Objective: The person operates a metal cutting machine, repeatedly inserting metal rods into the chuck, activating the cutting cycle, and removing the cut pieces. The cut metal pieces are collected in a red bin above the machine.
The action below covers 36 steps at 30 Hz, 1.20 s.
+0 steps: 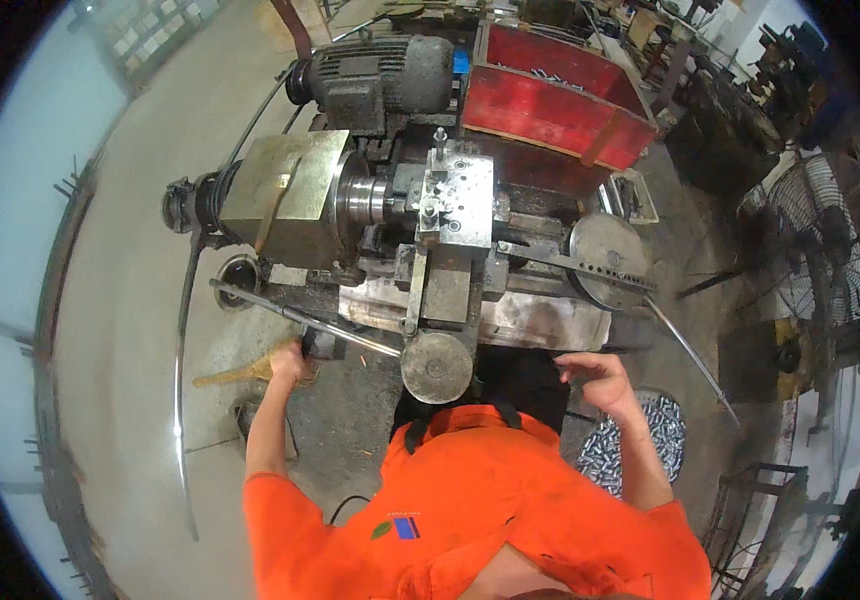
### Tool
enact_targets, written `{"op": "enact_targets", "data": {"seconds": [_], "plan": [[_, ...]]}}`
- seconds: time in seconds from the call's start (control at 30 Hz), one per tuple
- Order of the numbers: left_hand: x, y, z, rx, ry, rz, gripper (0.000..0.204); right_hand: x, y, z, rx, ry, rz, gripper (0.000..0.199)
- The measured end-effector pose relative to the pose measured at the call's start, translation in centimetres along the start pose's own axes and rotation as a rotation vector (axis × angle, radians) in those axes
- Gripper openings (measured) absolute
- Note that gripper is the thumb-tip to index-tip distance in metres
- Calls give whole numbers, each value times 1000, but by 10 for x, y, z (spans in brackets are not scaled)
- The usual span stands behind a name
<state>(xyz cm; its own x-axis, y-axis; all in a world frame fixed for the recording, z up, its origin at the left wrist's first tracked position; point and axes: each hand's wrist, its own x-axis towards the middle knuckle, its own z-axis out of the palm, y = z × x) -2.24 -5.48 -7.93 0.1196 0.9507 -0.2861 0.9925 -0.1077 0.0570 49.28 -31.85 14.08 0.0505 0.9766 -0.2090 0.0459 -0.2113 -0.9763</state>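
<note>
My left hand (291, 364) is low on the left, below the long steel lever (330, 329) of a small lathe-like machine (460, 200). Its fingers look closed; what they hold, if anything, is hidden. A straw-coloured brush (235, 376) shows behind that hand, and I cannot tell whether they touch. At the machine's front right edge, my right hand (602, 381) has its fingers partly bent and apart, with nothing visible in them. Below it a container of small shiny metal parts (662, 440) is partly hidden by my forearm. The spindle chuck (362, 200) faces the tool block (465, 200).
A motor (380, 75) and a red bin (560, 100) with some metal parts stand behind the machine. A round handwheel disc (610, 262) carries a perforated bar and a slanting rod (695, 365) at right. A floor fan (825, 240) stands farther right.
</note>
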Motion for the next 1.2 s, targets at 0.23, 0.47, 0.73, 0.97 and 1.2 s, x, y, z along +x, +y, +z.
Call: {"op": "enact_targets", "data": {"seconds": [0.23, 0.47, 0.73, 0.97, 1.2], "plan": [[2, -2, -26, -45, -14, -51, 38, -5, -3, -44, -358, 239, -24, 51], [-5, -24, -57, -559, -51, -103, 50, -59, 106, -211, -1489, 912, 217, 61], [-16, -11, -133, -1311, 319, -207, 51, -90, 126, -222, -1315, 844, 819, 30], [8, 37, -118, -1389, 316, -275, 43, -151, 184, -105, -691, 757, 418, 25], [13, 39, -113, -1375, 304, -259, 40, -125, 141, -24, -109, 771, 451, 21]]}}
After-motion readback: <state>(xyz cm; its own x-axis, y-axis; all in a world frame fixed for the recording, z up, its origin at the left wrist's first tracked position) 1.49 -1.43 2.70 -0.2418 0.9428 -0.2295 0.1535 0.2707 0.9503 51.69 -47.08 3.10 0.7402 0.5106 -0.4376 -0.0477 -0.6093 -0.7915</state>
